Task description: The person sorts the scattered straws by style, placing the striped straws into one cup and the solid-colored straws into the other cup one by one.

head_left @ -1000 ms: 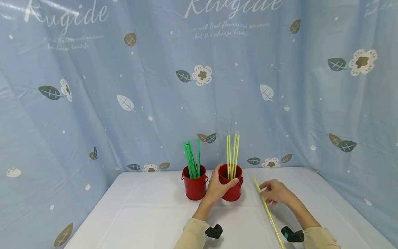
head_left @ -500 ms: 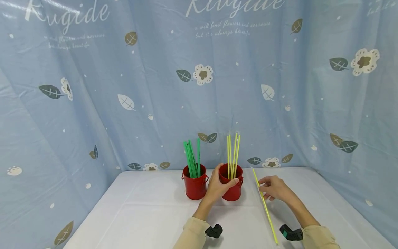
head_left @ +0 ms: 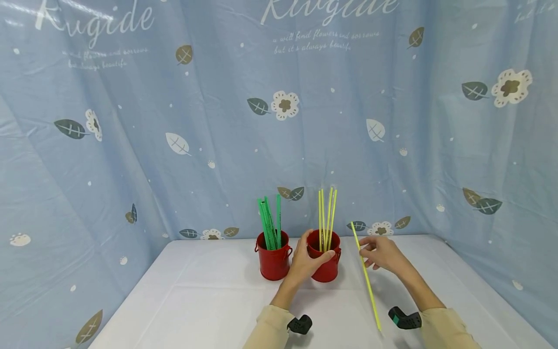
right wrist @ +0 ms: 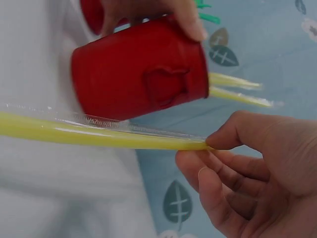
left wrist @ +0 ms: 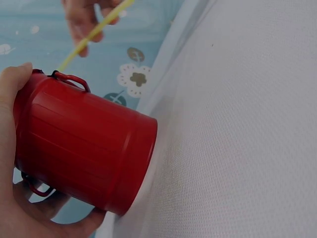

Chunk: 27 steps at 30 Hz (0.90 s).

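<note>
My left hand grips the right-hand small red metal bucket, thumb on the near side of its rim and fingers behind. Several yellow straws stand upright in this bucket. To its right, my right hand pinches another yellow straw between thumb and fingertips. Clear plastic film runs along this straw in the right wrist view. Its long lower part slants down toward the table's front, while its upper end rises beside the bucket. In the left wrist view the red bucket hides the straws inside.
A matching red bucket stands to the left, holding several green sticks. Both buckets are near the back of the white-covered table. A blue patterned curtain hangs right behind it. Black wrist devices sit at both sleeves.
My right hand has lifted the straw and carried it up and slightly left, closer to the bucket. The left hand has kept its grip, and both buckets stay in place.
</note>
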Each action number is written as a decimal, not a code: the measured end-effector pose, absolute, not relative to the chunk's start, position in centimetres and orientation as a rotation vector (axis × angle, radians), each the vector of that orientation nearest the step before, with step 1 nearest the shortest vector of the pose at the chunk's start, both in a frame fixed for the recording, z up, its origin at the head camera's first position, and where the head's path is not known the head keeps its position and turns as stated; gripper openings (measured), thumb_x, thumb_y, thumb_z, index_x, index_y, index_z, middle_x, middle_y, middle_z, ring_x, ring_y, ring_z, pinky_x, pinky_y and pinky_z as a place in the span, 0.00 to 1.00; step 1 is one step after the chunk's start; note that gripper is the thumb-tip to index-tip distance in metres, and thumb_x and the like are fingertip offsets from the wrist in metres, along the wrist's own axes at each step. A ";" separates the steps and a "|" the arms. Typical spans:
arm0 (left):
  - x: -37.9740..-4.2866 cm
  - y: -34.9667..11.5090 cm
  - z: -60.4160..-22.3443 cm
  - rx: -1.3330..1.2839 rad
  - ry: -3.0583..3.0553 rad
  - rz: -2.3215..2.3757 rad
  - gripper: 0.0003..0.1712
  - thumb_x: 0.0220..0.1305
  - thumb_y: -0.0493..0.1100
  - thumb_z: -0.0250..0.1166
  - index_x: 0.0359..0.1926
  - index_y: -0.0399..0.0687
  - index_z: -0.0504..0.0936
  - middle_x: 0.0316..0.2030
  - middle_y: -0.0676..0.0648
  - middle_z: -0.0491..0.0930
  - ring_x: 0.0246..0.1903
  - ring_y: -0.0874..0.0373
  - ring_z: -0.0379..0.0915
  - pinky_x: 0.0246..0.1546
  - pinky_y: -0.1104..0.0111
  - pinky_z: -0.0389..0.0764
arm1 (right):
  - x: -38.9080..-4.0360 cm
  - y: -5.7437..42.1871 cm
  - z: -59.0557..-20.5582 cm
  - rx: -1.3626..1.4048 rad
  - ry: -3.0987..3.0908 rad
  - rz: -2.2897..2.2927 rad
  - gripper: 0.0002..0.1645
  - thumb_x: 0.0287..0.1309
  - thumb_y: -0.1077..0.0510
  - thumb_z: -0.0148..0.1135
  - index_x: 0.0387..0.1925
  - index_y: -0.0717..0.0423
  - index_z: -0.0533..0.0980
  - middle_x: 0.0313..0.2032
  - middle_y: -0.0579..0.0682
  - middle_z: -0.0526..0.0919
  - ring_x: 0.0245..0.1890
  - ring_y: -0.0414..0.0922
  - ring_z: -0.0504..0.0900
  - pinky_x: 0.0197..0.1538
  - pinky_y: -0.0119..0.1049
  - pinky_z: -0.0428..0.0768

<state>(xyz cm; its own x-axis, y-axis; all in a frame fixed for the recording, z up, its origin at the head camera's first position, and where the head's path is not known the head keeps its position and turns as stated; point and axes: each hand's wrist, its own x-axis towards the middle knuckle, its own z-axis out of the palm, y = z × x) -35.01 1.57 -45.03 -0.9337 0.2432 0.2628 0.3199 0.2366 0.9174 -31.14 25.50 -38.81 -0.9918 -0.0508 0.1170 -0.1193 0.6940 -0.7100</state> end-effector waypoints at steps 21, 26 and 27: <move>-35.0 1.6 -44.9 -0.555 -2.403 -1.809 0.50 0.54 0.65 0.69 0.73 0.63 0.56 0.64 0.53 0.68 0.62 0.55 0.66 0.54 0.55 0.81 | -32.5 22.3 -29.8 0.342 -2.476 1.015 0.19 0.64 0.58 0.59 0.54 0.62 0.77 0.40 0.60 0.86 0.25 0.44 0.86 0.24 0.32 0.81; -35.0 1.6 -45.0 -0.550 -2.419 -1.798 0.52 0.53 0.66 0.70 0.73 0.61 0.55 0.64 0.54 0.68 0.62 0.55 0.66 0.55 0.55 0.80 | -32.7 21.2 -28.0 0.350 -2.384 1.003 0.18 0.64 0.57 0.61 0.53 0.60 0.77 0.39 0.59 0.86 0.27 0.47 0.87 0.25 0.33 0.83; -35.0 1.6 -45.0 -0.553 -2.418 -1.799 0.52 0.53 0.65 0.70 0.73 0.61 0.55 0.64 0.54 0.68 0.62 0.55 0.66 0.55 0.55 0.81 | -32.8 21.0 -27.6 0.352 -2.361 1.004 0.18 0.64 0.56 0.61 0.53 0.60 0.77 0.39 0.58 0.86 0.27 0.47 0.87 0.24 0.33 0.83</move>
